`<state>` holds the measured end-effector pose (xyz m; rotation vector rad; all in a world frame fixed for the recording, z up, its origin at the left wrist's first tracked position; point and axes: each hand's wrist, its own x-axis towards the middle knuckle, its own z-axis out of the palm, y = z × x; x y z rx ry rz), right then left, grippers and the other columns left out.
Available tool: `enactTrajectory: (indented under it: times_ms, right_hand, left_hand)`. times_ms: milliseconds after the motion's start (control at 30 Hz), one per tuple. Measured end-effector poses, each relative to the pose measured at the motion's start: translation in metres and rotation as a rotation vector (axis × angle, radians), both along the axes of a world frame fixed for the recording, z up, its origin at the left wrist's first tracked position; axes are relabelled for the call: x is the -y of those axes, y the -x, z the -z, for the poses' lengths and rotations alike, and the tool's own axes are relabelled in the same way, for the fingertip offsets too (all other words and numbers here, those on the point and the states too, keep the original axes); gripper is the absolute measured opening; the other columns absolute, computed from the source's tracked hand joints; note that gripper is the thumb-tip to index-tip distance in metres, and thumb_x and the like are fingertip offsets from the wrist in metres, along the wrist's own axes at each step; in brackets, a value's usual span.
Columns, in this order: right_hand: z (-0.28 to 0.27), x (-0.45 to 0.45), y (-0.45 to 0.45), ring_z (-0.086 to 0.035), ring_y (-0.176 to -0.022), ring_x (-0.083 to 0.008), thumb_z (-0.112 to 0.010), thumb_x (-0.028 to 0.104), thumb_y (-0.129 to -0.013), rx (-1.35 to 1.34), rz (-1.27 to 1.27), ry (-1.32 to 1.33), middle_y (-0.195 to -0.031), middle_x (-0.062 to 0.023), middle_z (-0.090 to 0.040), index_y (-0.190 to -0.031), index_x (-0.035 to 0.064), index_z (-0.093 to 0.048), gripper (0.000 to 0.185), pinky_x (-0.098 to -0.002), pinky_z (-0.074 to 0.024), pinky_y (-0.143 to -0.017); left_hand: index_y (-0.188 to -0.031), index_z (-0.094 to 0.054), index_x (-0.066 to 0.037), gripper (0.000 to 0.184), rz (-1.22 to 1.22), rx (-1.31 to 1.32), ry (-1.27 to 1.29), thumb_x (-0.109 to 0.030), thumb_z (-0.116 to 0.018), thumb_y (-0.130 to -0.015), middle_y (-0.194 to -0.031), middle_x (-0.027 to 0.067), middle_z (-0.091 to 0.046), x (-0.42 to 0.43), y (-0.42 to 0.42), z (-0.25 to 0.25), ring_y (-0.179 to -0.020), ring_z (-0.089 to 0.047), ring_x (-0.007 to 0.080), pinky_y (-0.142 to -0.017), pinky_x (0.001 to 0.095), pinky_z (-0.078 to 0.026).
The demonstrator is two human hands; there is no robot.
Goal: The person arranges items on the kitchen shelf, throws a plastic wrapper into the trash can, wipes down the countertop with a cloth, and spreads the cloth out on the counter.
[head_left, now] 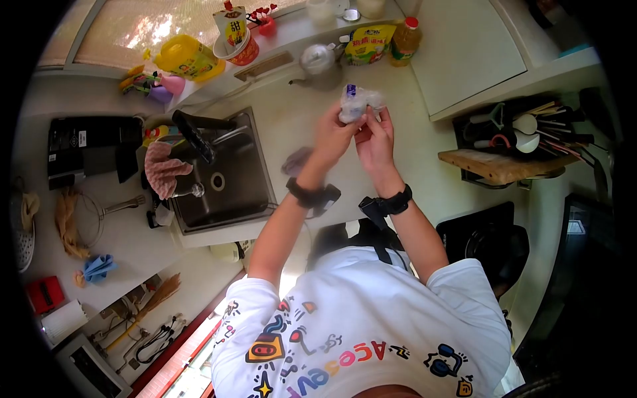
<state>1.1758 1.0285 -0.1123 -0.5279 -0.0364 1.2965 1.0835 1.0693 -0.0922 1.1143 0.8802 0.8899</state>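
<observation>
A crumpled clear plastic bag [361, 106] with a purple mark on it is held up over the pale counter [398, 152]. My left hand [336, 136] is closed on its left lower edge, fingers bent round the plastic. From the right, my right hand [376, 138] pinches the same bag, its thumb and fingertips close to those of the left. What the bag contains, if anything, I cannot make out. On the counter beside my left wrist lies a greyish crumpled cloth-like thing [296, 161], partly behind the forearm.
Left of my arms is a steel sink [262, 179] with a black faucet [196, 136] and a pink cloth [166, 169]. Behind the bag stand a kettle [320, 66], a yellow-green pouch [368, 45] and an oil bottle [406, 43]. A utensil rack [517, 132] hangs at right.
</observation>
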Motion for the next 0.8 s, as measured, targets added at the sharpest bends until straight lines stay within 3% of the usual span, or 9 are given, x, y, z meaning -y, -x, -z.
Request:
enactTrajectory:
  times_ms: [133, 200, 433, 533, 600, 633, 733, 800]
  right_hand:
    - [-0.004, -0.002, 0.005, -0.061, -0.098, -0.0131, -0.058, 0.007, -0.097, 0.078, 0.022, 0.071, -0.109, -0.0041, -0.064, -0.12, 0.0105, -0.052, 0.024, -0.0297, -0.0504, -0.084]
    - [0.003, -0.003, 0.007, -0.062, -0.095, -0.0131, -0.058, 0.008, -0.098, 0.129, 0.038, 0.115, -0.108, -0.0048, -0.064, -0.12, 0.0097, -0.051, 0.023, -0.0294, -0.0514, -0.082]
    - [0.023, 0.01, 0.02, -0.066, -0.08, -0.0158, -0.06, 0.009, -0.096, 0.659, 0.089, 0.096, -0.096, -0.0066, -0.068, -0.119, 0.002, -0.055, 0.024, -0.0283, -0.0541, -0.074]
    - [0.024, 0.014, 0.017, -0.065, -0.071, -0.0218, -0.061, 0.008, -0.094, 1.036, 0.179, 0.15, -0.087, -0.0122, -0.068, -0.117, -0.0029, -0.058, 0.026, -0.0309, -0.0536, -0.07]
    - [0.017, 0.018, 0.011, -0.063, -0.065, -0.0275, -0.062, 0.005, -0.091, 1.289, 0.27, 0.179, -0.083, -0.0179, -0.067, -0.116, -0.0052, -0.06, 0.028, -0.0332, -0.0524, -0.065]
    - [0.009, 0.019, 0.007, -0.062, -0.064, -0.03, -0.062, 0.004, -0.089, 1.336, 0.273, 0.204, -0.082, -0.0194, -0.065, -0.112, -0.0049, -0.06, 0.024, -0.0341, -0.0511, -0.063]
    - [-0.001, 0.024, -0.007, -0.058, -0.062, -0.0353, -0.061, 0.001, -0.084, 1.45, 0.233, 0.254, -0.076, -0.0219, -0.06, -0.098, -0.004, -0.062, 0.015, -0.0363, -0.0475, -0.058]
    - [0.005, 0.023, -0.017, -0.056, -0.061, -0.0359, -0.061, 0.001, -0.082, 1.478, 0.165, 0.261, -0.073, -0.0211, -0.059, -0.088, -0.0032, -0.06, 0.007, -0.0369, -0.0453, -0.055]
  left_hand:
    - [-0.121, -0.062, 0.001, 0.032, -0.105, 0.053, -0.024, -0.001, -0.066, -0.089, -0.111, 0.0046, -0.068, 0.006, -0.009, -0.01, -0.099, -0.062, 0.0112, -0.088, 0.0263, -0.048]
    - [-0.118, -0.063, 0.001, 0.028, -0.142, -0.041, -0.093, -0.004, -0.066, -0.09, -0.104, 0.0031, -0.069, 0.007, -0.01, -0.006, -0.093, -0.062, 0.0097, -0.081, 0.0249, -0.05]
    - [-0.113, -0.064, -0.003, 0.022, -0.305, -0.061, 0.013, -0.014, -0.065, -0.094, -0.09, -0.0019, -0.066, -0.004, -0.011, 0.003, -0.078, -0.059, 0.0044, -0.062, 0.0198, -0.047]
    - [-0.114, -0.063, -0.002, 0.022, -0.28, -0.134, 0.005, -0.011, -0.06, -0.095, -0.087, 0.0002, -0.065, 0.003, -0.015, -0.005, -0.077, -0.059, 0.0102, -0.067, 0.0238, -0.05]
    - [-0.122, -0.059, 0.001, 0.03, -0.184, -0.328, -0.314, -0.009, -0.056, -0.094, -0.097, 0.0061, -0.063, 0.005, -0.017, 0.01, -0.085, -0.06, 0.0154, -0.076, 0.0283, -0.051]
    - [-0.126, -0.056, 0.002, 0.034, -0.127, -0.42, -0.478, -0.007, -0.054, -0.094, -0.102, 0.0091, -0.063, 0.004, -0.019, 0.011, -0.09, -0.06, 0.018, -0.08, 0.0306, -0.051]
    - [-0.139, -0.044, 0.003, 0.048, 0.094, -0.502, -0.536, -0.005, -0.049, -0.092, -0.124, 0.02, -0.054, 0.012, -0.017, 0.001, -0.109, -0.058, 0.0295, -0.092, 0.0361, -0.048]
    - [-0.145, -0.035, 0.001, 0.052, 0.254, -0.555, -0.619, -0.006, -0.048, -0.095, -0.133, 0.0246, -0.046, 0.016, -0.012, -0.003, -0.12, -0.048, 0.0391, -0.1, 0.0396, -0.041]
